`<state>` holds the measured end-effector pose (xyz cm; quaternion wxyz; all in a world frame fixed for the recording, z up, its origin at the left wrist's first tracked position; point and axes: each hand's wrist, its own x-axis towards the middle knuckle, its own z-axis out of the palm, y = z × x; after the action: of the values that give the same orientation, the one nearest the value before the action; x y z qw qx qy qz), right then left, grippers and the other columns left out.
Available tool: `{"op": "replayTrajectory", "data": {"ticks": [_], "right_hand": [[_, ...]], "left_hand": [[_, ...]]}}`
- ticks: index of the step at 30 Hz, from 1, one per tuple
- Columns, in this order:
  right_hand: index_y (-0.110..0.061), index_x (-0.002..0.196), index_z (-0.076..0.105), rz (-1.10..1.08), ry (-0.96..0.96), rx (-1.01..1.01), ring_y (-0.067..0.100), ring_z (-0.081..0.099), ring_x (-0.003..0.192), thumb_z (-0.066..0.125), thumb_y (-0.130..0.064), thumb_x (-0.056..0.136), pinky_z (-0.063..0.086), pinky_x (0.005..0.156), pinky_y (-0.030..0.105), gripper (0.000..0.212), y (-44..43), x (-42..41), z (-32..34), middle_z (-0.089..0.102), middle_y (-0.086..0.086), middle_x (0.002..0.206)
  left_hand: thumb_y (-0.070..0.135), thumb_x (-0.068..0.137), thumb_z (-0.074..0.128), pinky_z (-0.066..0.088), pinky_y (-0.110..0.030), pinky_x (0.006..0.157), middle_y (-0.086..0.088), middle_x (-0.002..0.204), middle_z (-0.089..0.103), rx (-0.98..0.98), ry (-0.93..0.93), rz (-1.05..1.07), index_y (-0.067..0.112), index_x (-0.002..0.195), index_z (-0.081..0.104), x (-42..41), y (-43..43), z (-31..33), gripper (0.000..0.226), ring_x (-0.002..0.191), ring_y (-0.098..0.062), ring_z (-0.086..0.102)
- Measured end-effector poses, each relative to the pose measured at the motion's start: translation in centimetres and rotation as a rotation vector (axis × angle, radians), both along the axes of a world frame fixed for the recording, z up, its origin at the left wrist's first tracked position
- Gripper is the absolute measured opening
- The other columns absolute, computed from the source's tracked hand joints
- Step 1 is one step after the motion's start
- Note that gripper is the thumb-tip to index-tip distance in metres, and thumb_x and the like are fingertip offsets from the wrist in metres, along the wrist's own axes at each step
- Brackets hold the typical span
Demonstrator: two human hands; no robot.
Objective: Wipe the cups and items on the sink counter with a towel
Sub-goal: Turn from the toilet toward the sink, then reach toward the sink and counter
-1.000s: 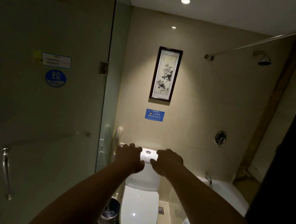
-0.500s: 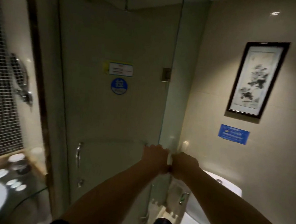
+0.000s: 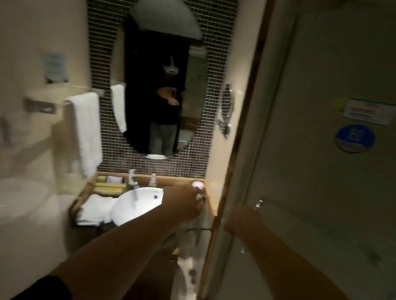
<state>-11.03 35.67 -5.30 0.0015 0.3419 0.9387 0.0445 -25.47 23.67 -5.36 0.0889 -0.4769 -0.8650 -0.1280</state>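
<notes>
The sink counter has a wooden rim and carries a white basin. A folded white towel lies left of the basin, and a second white towel hangs from a rail above. A white-topped cup stands at the counter's back right corner. My left hand hovers palm down just in front of that cup, empty, fingers loosely apart. My right hand is stretched out further right, in front of the shower door frame, also empty. The picture is dim and blurred.
A tray of toiletries, a tap and a small bottle sit behind the basin. An oval mirror hangs above, with a small round mirror beside it. The glass shower door fills the right.
My view has swung left from the toilet, past the shower door, to the sink counter. Both outstretched empty hands came along, the left now over the counter's right end.
</notes>
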Motion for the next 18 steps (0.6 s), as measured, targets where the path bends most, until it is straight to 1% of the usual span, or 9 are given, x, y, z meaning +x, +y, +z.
{"op": "replayTrajectory", "data": {"ticks": [1, 3, 5, 7, 8, 10, 12, 15, 18], "right_hand": [[-0.017, 0.108, 0.065, 0.076, -0.010, -0.009, 0.027, 0.065, 0.104, 0.054, -0.030, 0.088, 0.053, 0.084, 0.034, 0.027, -1.4, -2.8, -0.4, 0.068, 0.006, 0.114], [-0.019, 0.115, 0.063, 0.148, 0.022, -0.057, 0.029, 0.064, 0.106, 0.053, -0.034, 0.090, 0.053, 0.088, 0.038, 0.031, -4.4, -8.1, -1.4, 0.066, 0.007, 0.118], [-0.022, 0.128, 0.059, 0.186, 0.051, -0.067, 0.027, 0.060, 0.113, 0.052, -0.041, 0.093, 0.050, 0.095, 0.038, 0.040, -7.4, -12.9, -2.3, 0.063, 0.005, 0.126], [-0.024, 0.133, 0.057, 0.246, 0.044, -0.041, 0.024, 0.058, 0.117, 0.053, -0.046, 0.092, 0.047, 0.101, 0.038, 0.046, -10.0, -16.7, -3.2, 0.061, 0.002, 0.132], [-0.025, 0.134, 0.056, 0.272, 0.047, -0.032, 0.024, 0.058, 0.117, 0.054, -0.047, 0.092, 0.048, 0.101, 0.038, 0.047, -11.0, -18.2, -3.7, 0.061, 0.001, 0.132], [-0.027, 0.134, 0.057, 0.290, 0.033, -0.022, 0.023, 0.059, 0.114, 0.056, -0.047, 0.092, 0.049, 0.094, 0.038, 0.046, -12.6, -20.9, -4.5, 0.063, 0.000, 0.130], [-0.027, 0.132, 0.059, 0.282, 0.001, -0.022, 0.022, 0.061, 0.109, 0.058, -0.044, 0.092, 0.050, 0.087, 0.037, 0.044, -13.4, -22.6, -5.2, 0.065, -0.001, 0.125], [-0.027, 0.132, 0.058, 0.261, -0.027, -0.029, 0.022, 0.061, 0.107, 0.060, -0.043, 0.092, 0.051, 0.086, 0.035, 0.043, -13.3, -24.1, -5.7, 0.064, 0.000, 0.125], [-0.027, 0.134, 0.056, 0.269, -0.066, 0.032, 0.024, 0.060, 0.108, 0.059, -0.041, 0.091, 0.051, 0.086, 0.037, 0.045, -11.7, -25.1, -6.1, 0.061, 0.004, 0.125]], "left_hand": [[0.054, 0.088, 0.050, 0.044, -0.039, 0.086, -0.003, 0.124, 0.065, 0.003, 0.001, 0.056, 0.033, 0.128, 0.054, -2.2, -1.7, -0.3, 0.045, 0.111, -0.030, 0.060], [0.058, 0.088, 0.048, 0.046, -0.048, 0.093, -0.005, 0.134, 0.060, -0.032, 0.007, 0.169, 0.034, 0.132, 0.052, -6.3, -5.3, -0.9, 0.050, 0.120, -0.033, 0.057], [0.062, 0.088, 0.046, 0.047, -0.048, 0.093, -0.004, 0.136, 0.059, -0.065, -0.018, 0.246, 0.032, 0.134, 0.053, -10.1, -8.5, -2.0, 0.056, 0.119, -0.030, 0.058], [0.063, 0.087, 0.046, 0.048, -0.045, 0.093, -0.002, 0.134, 0.061, -0.088, -0.041, 0.292, 0.032, 0.134, 0.053, -13.2, -11.2, -3.0, 0.057, 0.117, -0.027, 0.058], [0.062, 0.087, 0.046, 0.046, -0.046, 0.094, -0.002, 0.133, 0.061, -0.100, -0.053, 0.311, 0.031, 0.134, 0.053, -14.5, -12.2, -3.5, 0.057, 0.117, -0.027, 0.058], [0.060, 0.088, 0.045, 0.041, -0.049, 0.098, -0.005, 0.134, 0.057, -0.138, -0.073, 0.339, 0.030, 0.136, 0.050, -16.8, -13.6, -4.5, 0.056, 0.120, -0.029, 0.054], [0.059, 0.089, 0.044, 0.040, -0.051, 0.100, -0.007, 0.137, 0.054, -0.194, -0.106, 0.365, 0.029, 0.138, 0.047, -18.3, -14.2, -5.5, 0.058, 0.123, -0.030, 0.050], [0.056, 0.090, 0.044, 0.037, -0.051, 0.101, -0.008, 0.139, 0.051, -0.258, -0.126, 0.375, 0.029, 0.140, 0.045, -19.6, -13.3, -6.2, 0.056, 0.124, -0.031, 0.049], [0.053, 0.092, 0.046, 0.032, -0.052, 0.104, -0.009, 0.145, 0.047, -0.276, -0.127, 0.334, 0.029, 0.143, 0.042, -20.2, -11.2, -6.2, 0.056, 0.129, -0.032, 0.044]]}}
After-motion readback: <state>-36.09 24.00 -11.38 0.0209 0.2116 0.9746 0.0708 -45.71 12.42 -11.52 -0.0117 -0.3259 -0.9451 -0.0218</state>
